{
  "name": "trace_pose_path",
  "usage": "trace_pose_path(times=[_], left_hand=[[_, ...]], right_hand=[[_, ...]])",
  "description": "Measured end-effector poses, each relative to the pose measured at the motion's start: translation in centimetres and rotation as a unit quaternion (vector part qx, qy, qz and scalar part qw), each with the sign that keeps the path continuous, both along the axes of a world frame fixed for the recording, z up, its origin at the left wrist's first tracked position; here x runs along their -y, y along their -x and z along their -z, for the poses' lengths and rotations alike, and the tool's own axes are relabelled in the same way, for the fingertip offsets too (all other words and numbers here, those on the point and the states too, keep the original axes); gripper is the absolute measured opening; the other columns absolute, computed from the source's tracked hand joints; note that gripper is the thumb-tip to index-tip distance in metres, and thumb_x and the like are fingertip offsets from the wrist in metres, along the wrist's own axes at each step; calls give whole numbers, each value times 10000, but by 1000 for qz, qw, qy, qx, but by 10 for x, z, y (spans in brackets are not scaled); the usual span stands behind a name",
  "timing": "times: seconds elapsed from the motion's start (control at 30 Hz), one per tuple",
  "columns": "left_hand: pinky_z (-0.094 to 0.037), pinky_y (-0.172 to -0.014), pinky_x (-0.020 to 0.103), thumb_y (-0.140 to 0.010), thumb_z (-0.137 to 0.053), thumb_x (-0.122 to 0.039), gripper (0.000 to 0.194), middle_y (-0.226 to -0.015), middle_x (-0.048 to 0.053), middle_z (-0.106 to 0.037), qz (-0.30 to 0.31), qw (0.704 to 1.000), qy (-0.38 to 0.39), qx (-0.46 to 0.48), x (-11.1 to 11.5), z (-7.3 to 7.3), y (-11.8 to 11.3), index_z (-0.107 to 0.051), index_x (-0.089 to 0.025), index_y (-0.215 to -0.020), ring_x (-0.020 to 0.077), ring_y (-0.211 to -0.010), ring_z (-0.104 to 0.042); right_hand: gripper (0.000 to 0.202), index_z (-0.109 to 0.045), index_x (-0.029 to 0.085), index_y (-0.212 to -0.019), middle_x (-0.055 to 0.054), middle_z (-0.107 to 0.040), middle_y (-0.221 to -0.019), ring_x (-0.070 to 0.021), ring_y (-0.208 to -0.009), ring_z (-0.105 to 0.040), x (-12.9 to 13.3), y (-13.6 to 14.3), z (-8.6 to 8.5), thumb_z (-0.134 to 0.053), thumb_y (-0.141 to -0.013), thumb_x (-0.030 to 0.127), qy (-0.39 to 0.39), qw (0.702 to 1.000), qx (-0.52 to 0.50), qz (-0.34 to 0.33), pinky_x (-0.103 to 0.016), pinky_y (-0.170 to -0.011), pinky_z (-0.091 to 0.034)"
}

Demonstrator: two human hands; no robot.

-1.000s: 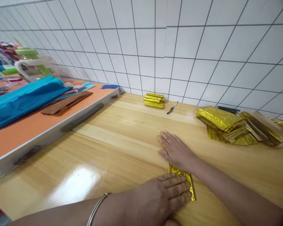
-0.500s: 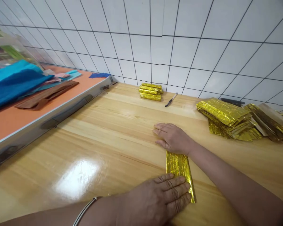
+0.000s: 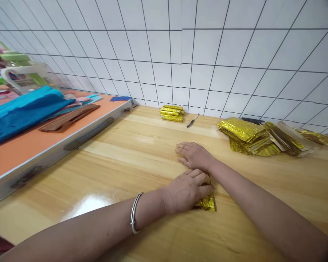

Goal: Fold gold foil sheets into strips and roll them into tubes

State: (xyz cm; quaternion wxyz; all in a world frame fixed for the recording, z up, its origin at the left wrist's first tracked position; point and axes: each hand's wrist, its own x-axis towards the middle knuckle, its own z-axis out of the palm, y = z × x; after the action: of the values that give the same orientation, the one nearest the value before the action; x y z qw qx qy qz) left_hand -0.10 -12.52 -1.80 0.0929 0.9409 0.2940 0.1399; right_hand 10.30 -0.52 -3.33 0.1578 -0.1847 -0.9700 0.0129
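Observation:
A strip of shiny gold foil paper (image 3: 209,203) lies on the wooden table, mostly covered by my hands. My left hand (image 3: 186,191), with a silver bangle on the wrist, rests palm down over the strip. Its fingers are slightly bent and spread across the foil. Just beyond it, my right hand (image 3: 195,154) lies flat over the far end, fingers stretched out to the left. The two hands nearly touch. What is under the palms is hidden.
Small gold rolls (image 3: 172,113) and a pen (image 3: 193,120) lie by the tiled wall. A stack of gold foil sheets (image 3: 243,131) sits at right, a dark object (image 3: 253,120) behind it. On the left, a raised orange surface (image 3: 5,163) holds blue cloth-like material (image 3: 30,109) and a brown strip (image 3: 71,118).
My left hand has slid forward along the foil towards my right hand, its fingers now more bent. My right hand has stayed about where it was. The view has shifted slightly.

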Motion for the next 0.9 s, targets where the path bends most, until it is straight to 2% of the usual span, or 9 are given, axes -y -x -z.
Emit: trace_pose_path(times=[0.1, 0.2, 0.33, 0.47, 0.63, 0.73, 0.9], left_hand=[[-321, -1022, 377, -905, -433, -280, 373, -1255, 119, -503, -39, 999, -8, 5, 3, 4, 0, -487, -148, -1250, 243, -1148, -444], [-250, -1088, 371, -927, -383, -299, 452, -1369, 132, -428, -29, 1000, -5, 0, 6, 11, 1, -390, -106, -1336, 232, -1273, -360], [-223, -1117, 372, -938, -345, -314, 480, -1420, 140, -363, -20, 1000, 11, 3, 10, 15, 3, -355, -90, -1363, 224, -1339, -281], [-222, -1125, 361, -929, -362, -295, 479, -1437, 139, -331, 8, 999, 31, 10, 13, 12, 5, -365, -77, -1357, 220, -1351, -260], [-240, -1122, 365, -942, -343, -289, 452, -1435, 115, -344, 38, 997, 70, 18, 19, 6, 8, -378, -115, -1357, 212, -1349, -268], [-232, -1127, 354, -948, -320, -280, 455, -1436, 104, -343, 64, 994, 91, 18, 29, 2, 10, -356, -123, -1373, 197, -1345, -279], [-178, -1143, 327, -940, -355, -357, 512, -1434, 102, -349, 80, 991, 101, 24, 47, -4, 11, -328, -105, -1385, 198, -1354, -256]], right_hand=[[371, -560, 137, -1185, -139, -565, -1244, -226, -1176, -481, 0, 0, -1, -500, -868, 319, 1, 1000, -3, -2, -399, -953, -381], [377, -553, 136, -1194, -136, -570, -1237, -223, -1181, -476, 0, 0, -1, -508, -865, 315, 3, 1000, -7, -1, -397, -963, -370], [373, -553, 141, -1195, -130, -570, -1237, -218, -1179, -477, 1, 0, -1, -506, -866, 311, 8, 1000, -8, -2, -388, -967, -364], [371, -556, 144, -1190, -128, -574, -1233, -221, -1167, -486, 0, 0, -2, -502, -865, 314, 11, 1000, -7, 0, -390, -957, -372], [369, -550, 153, -1194, -120, -572, -1237, -213, -1170, -478, -2, 0, -1, -504, -862, 308, 13, 1000, -3, 3, -386, -959, -366], [370, -544, 158, -1200, -115, -570, -1238, -212, -1172, -474, -3, 0, -1, -502, -861, 301, 11, 1000, -2, 4, -385, -959, -363], [368, -544, 166, -1201, -109, -581, -1221, -213, -1156, -482, -3, 1, -1, -485, -866, 309, -3, 1000, 4, 6, -380, -942, -371]])
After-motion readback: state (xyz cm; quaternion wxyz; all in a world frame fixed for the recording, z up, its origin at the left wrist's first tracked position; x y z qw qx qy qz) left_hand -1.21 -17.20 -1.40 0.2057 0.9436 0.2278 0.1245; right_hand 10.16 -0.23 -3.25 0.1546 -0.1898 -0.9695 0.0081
